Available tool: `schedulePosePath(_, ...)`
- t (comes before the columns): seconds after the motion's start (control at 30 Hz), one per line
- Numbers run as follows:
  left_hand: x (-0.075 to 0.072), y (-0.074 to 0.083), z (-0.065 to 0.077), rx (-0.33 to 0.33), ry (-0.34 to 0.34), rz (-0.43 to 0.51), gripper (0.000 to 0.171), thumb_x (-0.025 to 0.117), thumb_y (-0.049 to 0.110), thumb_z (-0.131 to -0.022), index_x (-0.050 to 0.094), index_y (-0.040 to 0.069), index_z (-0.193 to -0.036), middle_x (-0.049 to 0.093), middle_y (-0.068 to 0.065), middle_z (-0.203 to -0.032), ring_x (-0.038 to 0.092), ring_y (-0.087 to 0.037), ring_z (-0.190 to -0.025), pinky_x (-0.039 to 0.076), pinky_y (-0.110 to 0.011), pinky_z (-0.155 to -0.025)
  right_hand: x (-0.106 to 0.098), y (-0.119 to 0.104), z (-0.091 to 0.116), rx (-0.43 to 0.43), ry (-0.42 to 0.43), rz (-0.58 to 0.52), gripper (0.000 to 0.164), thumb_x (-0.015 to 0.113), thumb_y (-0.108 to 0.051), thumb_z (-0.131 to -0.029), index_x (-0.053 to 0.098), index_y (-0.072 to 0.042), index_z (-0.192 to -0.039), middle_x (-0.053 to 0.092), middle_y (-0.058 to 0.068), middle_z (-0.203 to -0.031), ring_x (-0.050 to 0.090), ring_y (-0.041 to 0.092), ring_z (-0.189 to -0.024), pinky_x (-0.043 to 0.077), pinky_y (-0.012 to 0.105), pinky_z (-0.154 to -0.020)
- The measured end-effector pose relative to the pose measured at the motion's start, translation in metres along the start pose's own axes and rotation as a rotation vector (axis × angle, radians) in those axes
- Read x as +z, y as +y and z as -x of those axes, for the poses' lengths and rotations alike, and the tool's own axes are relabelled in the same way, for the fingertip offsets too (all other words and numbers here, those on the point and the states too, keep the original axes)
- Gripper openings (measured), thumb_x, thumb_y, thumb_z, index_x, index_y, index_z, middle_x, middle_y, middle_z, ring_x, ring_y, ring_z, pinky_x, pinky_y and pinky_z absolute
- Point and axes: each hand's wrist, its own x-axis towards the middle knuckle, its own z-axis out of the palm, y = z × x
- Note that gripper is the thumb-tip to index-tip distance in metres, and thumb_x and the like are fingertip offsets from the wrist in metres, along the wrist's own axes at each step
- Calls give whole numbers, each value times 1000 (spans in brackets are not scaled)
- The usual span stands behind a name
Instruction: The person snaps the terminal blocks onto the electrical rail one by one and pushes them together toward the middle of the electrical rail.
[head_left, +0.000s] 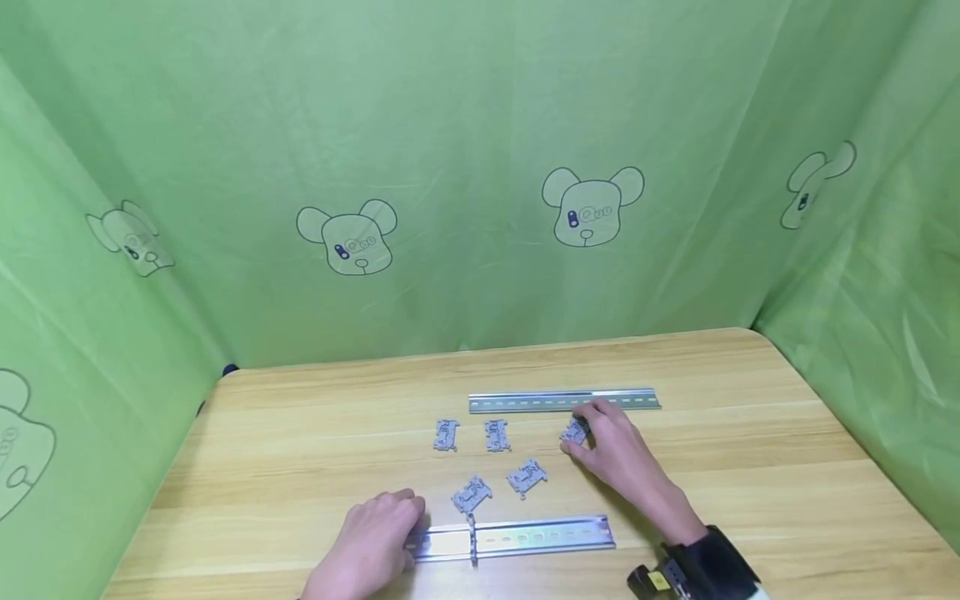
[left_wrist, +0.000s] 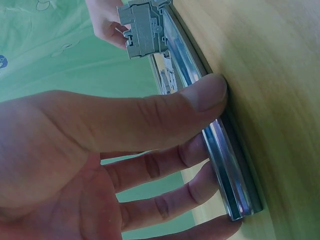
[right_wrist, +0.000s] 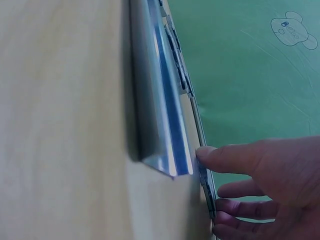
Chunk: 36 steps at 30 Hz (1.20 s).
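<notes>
A slotted metal DIN rail [head_left: 547, 536] lies near the front of the table. My left hand [head_left: 367, 542] grips its left end, with the thumb [left_wrist: 205, 95] on one long edge and fingers on the other. One grey terminal block [left_wrist: 145, 32] stands upright across this rail, just right of the left hand. Farther back on the right, my right hand [head_left: 618, 450] pinches another grey terminal block [head_left: 573, 431] at table level, thumb on the near side and fingers on the far side. That block is partly covered by the fingers.
Several loose terminal blocks lie flat between the rails, among them a back-left one [head_left: 446, 435] and a front one [head_left: 471, 495]. A second DIN rail [head_left: 517, 402] lies behind them. Green curtains [head_left: 465, 167] surround the wooden table [head_left: 300, 442].
</notes>
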Motion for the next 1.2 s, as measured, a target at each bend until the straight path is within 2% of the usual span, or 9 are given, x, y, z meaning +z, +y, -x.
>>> schedulePosePath(0.3,-1,2,-1,3,13,18,33,84,-5,-64,66,15,-82,55,10,-76,50,-7,-66,43,-23,-56,-3,2,0,13,-34,-15,54,86,-14,-79,65,8,-123,56,35,-131,57,51,-118,49,62,-98)
schedulePosePath(0.5,-1,4,-2,2,7,18,34,86,-3,-63,66,15,-83,56,10,-75,50,-7,-66,43,-23,-57,-10,3,4,14,-62,-33,57,85,-14,-76,65,7,-125,58,32,-127,63,44,-106,56,56,-90)
schedulePosePath(0.67,0,6,-4,9,5,13,34,87,-1,-62,67,15,-83,55,11,-75,50,-7,-67,43,-24,-57,-23,3,9,-37,-39,-59,54,85,-15,-75,68,5,-122,64,18,-113,65,33,-97,59,46,-84)
schedulePosePath(0.8,1,6,-4,13,2,0,33,87,-1,-63,67,16,-83,55,11,-75,51,-7,-68,43,-24,-58,-32,5,18,-105,-46,-119,49,86,-12,-73,68,2,-117,62,4,-102,65,21,-91,60,38,-80)
schedulePosePath(0.97,1,4,-2,9,9,3,34,87,-2,-62,66,16,-83,56,10,-75,51,-7,-67,43,-24,-58,-40,10,29,-197,-69,-183,47,87,-9,-69,67,0,-111,64,0,-104,68,20,-94,60,34,-82)
schedulePosePath(1.1,1,2,-1,7,13,7,34,86,-3,-63,66,16,-82,56,10,-75,50,-7,-66,43,-24,-57,-45,18,34,-237,-131,-231,47,87,-8,-68,66,-4,-109,67,0,-103,68,17,-93,59,34,-83)
schedulePosePath(1.2,1,1,0,4,11,4,33,85,-4,-63,66,15,-82,56,10,-75,51,-7,-66,43,-24,-57,-48,24,36,-224,-226,-275,46,87,-7,-68,64,-6,-109,67,0,-103,67,17,-94,59,34,-85)
